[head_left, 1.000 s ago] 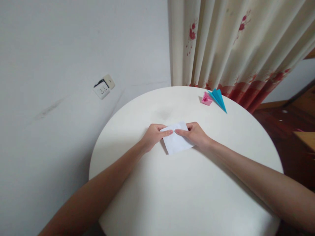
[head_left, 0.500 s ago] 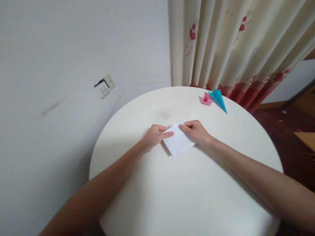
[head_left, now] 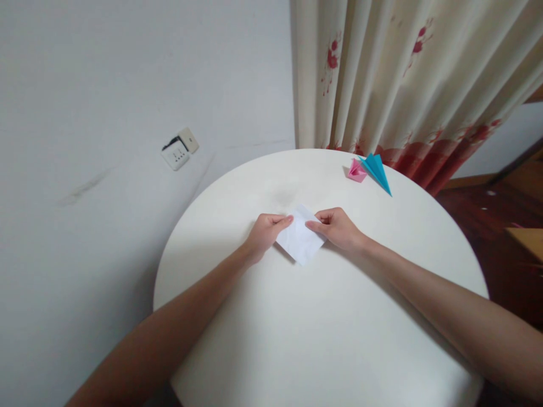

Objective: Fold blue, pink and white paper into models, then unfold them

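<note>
While a flowered curtain (head_left: 407,85) hangs at the far right, the round white counter (head_left: 322,316) fills the near scene. At its middle lies a white paper square (head_left: 300,242), turned cornerwise. The left hand (head_left: 265,233) pinches its left corner, the right hand (head_left: 337,228) its right corner, fingers closed on it. Far right sit a blue paper plane (head_left: 376,170) and, just beside it, a pink folded piece (head_left: 355,170).

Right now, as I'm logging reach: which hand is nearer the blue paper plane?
Right. The right hand pinches the white paper below the blue paper plane; the left hand lies farther left.
</note>
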`<act>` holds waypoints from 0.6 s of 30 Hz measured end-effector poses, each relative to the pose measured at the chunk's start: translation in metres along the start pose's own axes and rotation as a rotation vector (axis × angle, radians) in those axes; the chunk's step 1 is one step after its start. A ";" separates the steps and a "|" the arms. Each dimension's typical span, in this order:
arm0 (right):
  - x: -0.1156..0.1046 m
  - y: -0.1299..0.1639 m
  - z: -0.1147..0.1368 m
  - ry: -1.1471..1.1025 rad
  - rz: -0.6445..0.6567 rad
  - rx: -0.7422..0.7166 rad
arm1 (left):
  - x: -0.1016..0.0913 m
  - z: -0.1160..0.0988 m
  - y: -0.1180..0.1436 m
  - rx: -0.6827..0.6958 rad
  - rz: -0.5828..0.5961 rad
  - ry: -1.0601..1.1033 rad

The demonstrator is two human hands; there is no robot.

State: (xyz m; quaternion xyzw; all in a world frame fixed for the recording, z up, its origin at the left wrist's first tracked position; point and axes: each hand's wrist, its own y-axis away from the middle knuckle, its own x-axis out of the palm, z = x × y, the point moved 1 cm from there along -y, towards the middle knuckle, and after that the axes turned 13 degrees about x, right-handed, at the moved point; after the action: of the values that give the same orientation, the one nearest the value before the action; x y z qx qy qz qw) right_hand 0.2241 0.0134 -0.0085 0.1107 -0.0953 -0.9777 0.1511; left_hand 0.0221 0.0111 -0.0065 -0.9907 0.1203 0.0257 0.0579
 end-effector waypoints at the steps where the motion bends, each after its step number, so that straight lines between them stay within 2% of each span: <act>1: -0.001 0.000 0.000 -0.002 -0.009 -0.002 | 0.000 0.000 0.000 0.015 -0.003 -0.001; 6: -0.001 0.000 0.002 -0.038 -0.030 -0.020 | 0.000 -0.001 0.000 0.089 -0.010 -0.058; 12: 0.000 -0.004 0.000 -0.113 -0.033 -0.050 | -0.003 0.000 -0.002 0.180 -0.135 -0.123; 18: -0.002 -0.012 -0.009 -0.151 -0.083 -0.114 | -0.001 -0.002 0.000 0.318 -0.197 -0.197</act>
State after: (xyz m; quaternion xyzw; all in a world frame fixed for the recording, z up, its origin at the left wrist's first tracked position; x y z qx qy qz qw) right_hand 0.2251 0.0245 -0.0192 0.0318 -0.0462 -0.9925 0.1090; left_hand 0.0212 0.0107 -0.0042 -0.9688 0.0190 0.0971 0.2274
